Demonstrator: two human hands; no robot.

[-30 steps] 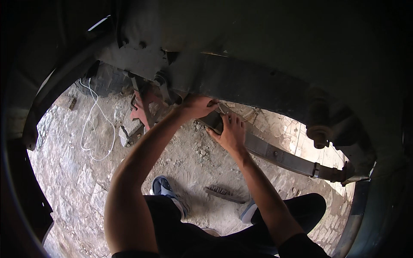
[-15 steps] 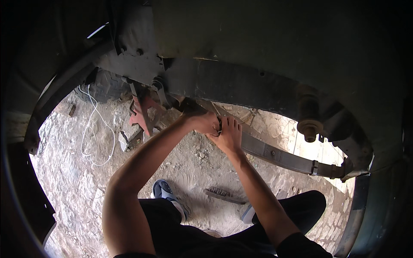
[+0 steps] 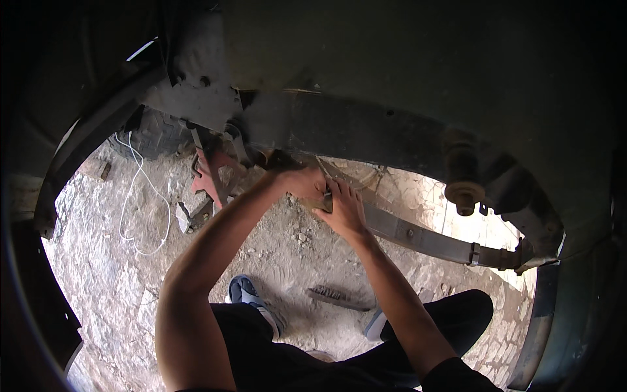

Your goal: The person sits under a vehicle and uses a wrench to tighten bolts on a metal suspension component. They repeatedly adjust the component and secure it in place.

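Both hands meet at the middle of a long, curved leaf spring (image 3: pixel 424 237) under a vehicle. My left hand (image 3: pixel 305 182) is closed, its back toward me, and what lies in its fingers is hidden. Close against it, my right hand (image 3: pixel 345 208) curls its fingers over the spring area, with the thumb apart on the near side. A small dark piece shows between the two hands, too little of it to name. Just left of my left hand are dark metal parts of the spring mount (image 3: pixel 264 159).
A red jack stand (image 3: pixel 210 176) stands left of the hands, beside a stone block (image 3: pixel 191 212). Behind it is a tyre (image 3: pixel 157 134). A white cord (image 3: pixel 122 222) lies on the dirt. A wire brush (image 3: pixel 338 298) rests between my feet. The dark vehicle frame (image 3: pixel 366 127) hangs overhead.
My right hand's fingers have shifted slightly, and its thumb now sits further from them. My left hand stays at nearly the same place. The whole view has moved a little.
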